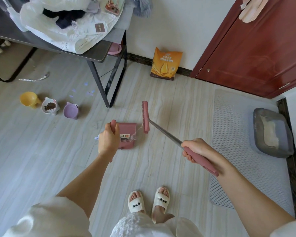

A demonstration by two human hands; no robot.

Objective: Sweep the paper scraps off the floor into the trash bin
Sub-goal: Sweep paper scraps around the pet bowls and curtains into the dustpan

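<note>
The pale wood-grain plank floor (169, 103) spread smooth and matte around everything. A grey slab-topped table (96, 55) on black metal legs stood beyond the dustpan, heaped with white eyelet fabric. To the right of the dustpan lay a dimpled grey mat (232, 134) bearing a rounded grey litter tray (256, 134). A glossy orange bag (166, 65) leaned against the wall past the dustpan. The pink plastic dustpan (128, 130), flat and rectangular with a comb edge, sat on the floor holding a printed wrapper and wispy fluff. Just right of it, the pink broom head (145, 117) touched the floor, its thin metal shaft ending in a pink grip. Three cat-eared bowls, yellow (28, 99), white (49, 106) and lilac (70, 110), stood left of the dustpan. Small lilac paper scraps (89, 93) lay scattered under the table, beyond the dustpan's left side. The left hand (108, 141) curled tightly round the dustpan's upright handle; the right hand (196, 149) wrapped its fingers round the broom grip.
</note>
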